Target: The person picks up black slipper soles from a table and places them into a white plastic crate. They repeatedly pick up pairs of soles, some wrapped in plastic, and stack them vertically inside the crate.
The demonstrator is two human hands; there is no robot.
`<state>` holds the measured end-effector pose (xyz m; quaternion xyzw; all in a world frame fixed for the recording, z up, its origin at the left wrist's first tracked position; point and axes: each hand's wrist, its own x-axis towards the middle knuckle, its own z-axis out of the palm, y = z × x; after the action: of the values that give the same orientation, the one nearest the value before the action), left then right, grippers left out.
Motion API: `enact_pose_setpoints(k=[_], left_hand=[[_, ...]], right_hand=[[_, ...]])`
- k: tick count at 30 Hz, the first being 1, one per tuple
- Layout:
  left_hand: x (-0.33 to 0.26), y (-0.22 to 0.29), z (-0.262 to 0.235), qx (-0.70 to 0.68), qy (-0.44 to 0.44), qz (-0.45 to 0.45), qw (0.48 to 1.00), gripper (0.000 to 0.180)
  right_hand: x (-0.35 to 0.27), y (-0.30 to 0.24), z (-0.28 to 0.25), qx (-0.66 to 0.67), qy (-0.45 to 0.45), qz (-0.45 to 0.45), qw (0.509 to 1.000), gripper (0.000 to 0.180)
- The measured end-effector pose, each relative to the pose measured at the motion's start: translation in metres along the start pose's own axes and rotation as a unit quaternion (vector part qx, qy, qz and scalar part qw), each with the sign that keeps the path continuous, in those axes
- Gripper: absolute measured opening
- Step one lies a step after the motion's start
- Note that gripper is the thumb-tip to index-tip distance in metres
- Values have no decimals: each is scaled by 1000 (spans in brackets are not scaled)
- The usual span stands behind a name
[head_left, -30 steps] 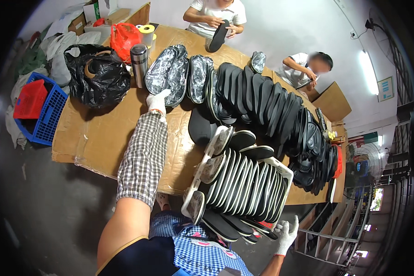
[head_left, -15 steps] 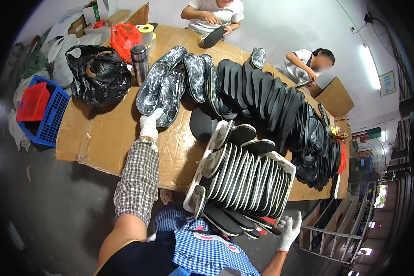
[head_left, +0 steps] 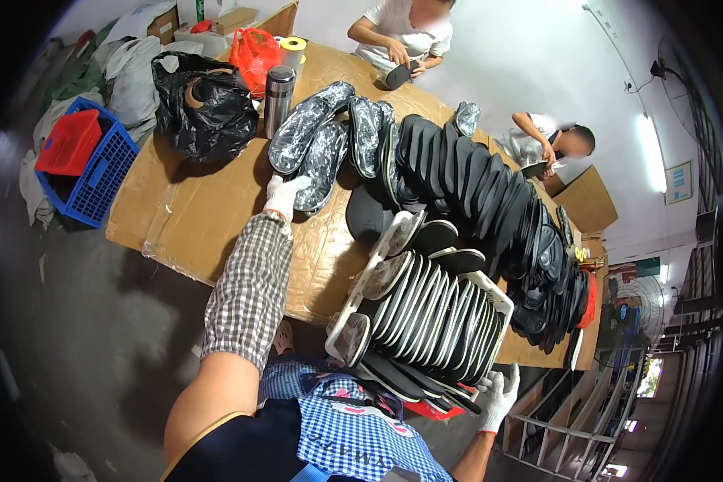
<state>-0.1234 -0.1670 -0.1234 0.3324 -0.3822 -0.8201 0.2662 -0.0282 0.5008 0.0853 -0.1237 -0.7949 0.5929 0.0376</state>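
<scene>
At the left of the table my left hand, in a white glove, touches the near ends of two black soles wrapped in clear plastic. Its thumb is spread to the right, and the fingers are partly hidden against the wrap. My right hand, also gloved, is raised beside the basket's lower right corner with its fingers apart and nothing in them. Between my arms, a white basket holds a tight row of black soles with white edges. Wrapped soles lie along its left side; more black soles lie just below.
A long row of black soles curves across the table. A steel thermos, a black plastic bag and a red bag stand back left. Two people work across the table. A blue crate is at left.
The left wrapped sole has shifted away from me relative to the right one, with my left hand following at its near end. My right hand stays near the basket. The whole view has shifted slightly.
</scene>
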Motion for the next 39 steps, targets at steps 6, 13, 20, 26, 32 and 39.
enact_pose_setpoints(k=[6, 13, 20, 26, 32, 39], left_hand=[[-115, 8, -79, 64, 4, -71, 995, 82], [-226, 22, -135, 194, 142, 3, 971, 97], [-285, 49, -98, 112, 189, -127, 967, 97], [-290, 31, -130, 51, 97, -94, 990, 26], [-329, 99, -95, 68, 57, -20, 996, 43], [-347, 149, 42, -7, -249, 10, 968, 74]], right_hand=[[1, 7, -14, 41, -2, -8, 999, 69], [22, 1, 4, -12, -31, -15, 999, 67], [45, 13, 14, 27, -72, -34, 996, 66], [46, -1, 29, 36, -94, -58, 993, 61], [36, -13, 19, 34, -76, -74, 994, 46], [29, -86, 46, 213, -212, -150, 942, 91]])
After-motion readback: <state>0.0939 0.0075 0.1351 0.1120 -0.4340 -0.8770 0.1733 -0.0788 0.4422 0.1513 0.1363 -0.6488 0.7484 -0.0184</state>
